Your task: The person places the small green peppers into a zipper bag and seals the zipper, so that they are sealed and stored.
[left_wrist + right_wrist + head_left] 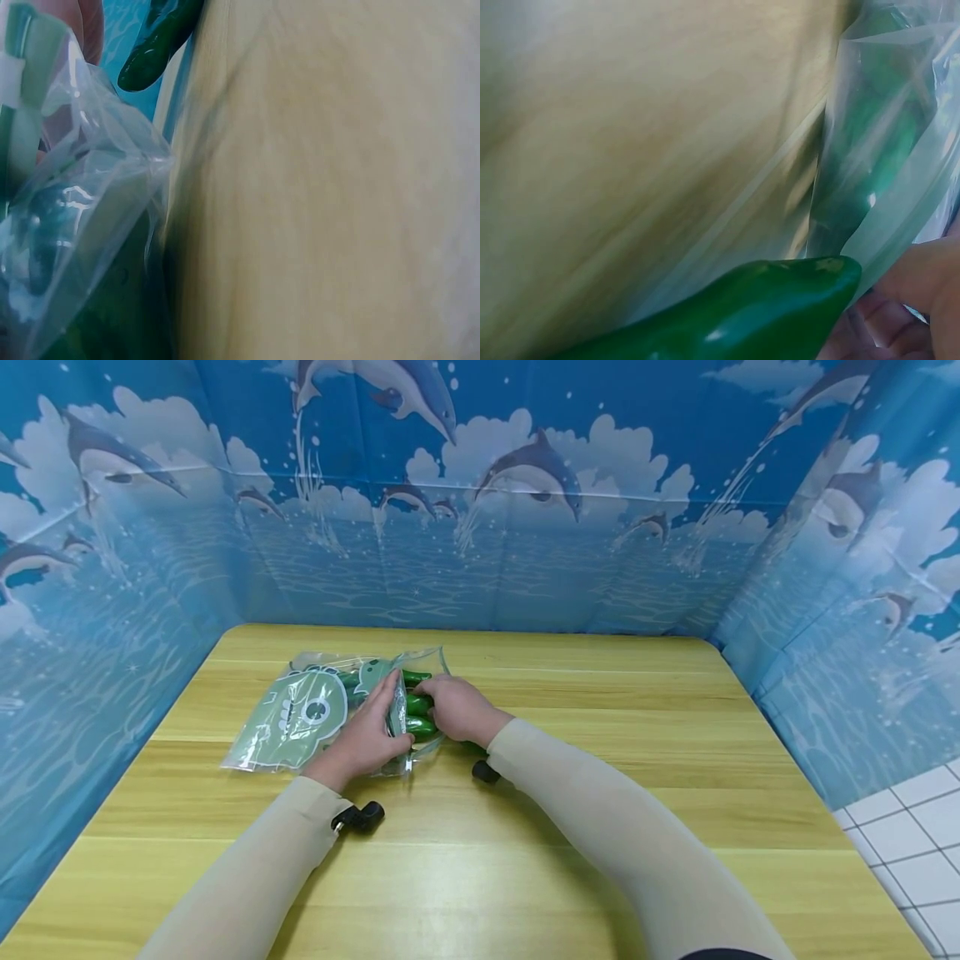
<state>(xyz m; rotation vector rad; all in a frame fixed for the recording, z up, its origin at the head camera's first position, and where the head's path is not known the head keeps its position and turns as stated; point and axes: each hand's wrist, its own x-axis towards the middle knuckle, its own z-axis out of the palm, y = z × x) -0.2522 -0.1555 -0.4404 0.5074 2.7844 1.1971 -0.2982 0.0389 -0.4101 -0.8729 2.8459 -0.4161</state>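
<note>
A clear zip bag (pixel 300 718) with a green cartoon print lies flat at the table's left, its mouth facing right. My left hand (pixel 367 735) is at the mouth, fingers on top and thumb at the near edge, holding the bag. Glossy green peppers (pixel 418 725) show in the mouth. My right hand (pixel 461 708), curled at the opening, grips a green pepper (pixel 765 307); its blunt end is beside the bag lip (pixel 907 202) in the right wrist view. The left wrist view shows a pepper tip (pixel 146 64) beyond the bag. My right fingertips are partly hidden.
The wooden table (pixel 570 827) runs up to a blue dolphin curtain (pixel 510 568) at the back and sides. Black wrist camera mounts (pixel 367 817) stick out from both sleeves. White floor tiles (pixel 915 827) show at the right.
</note>
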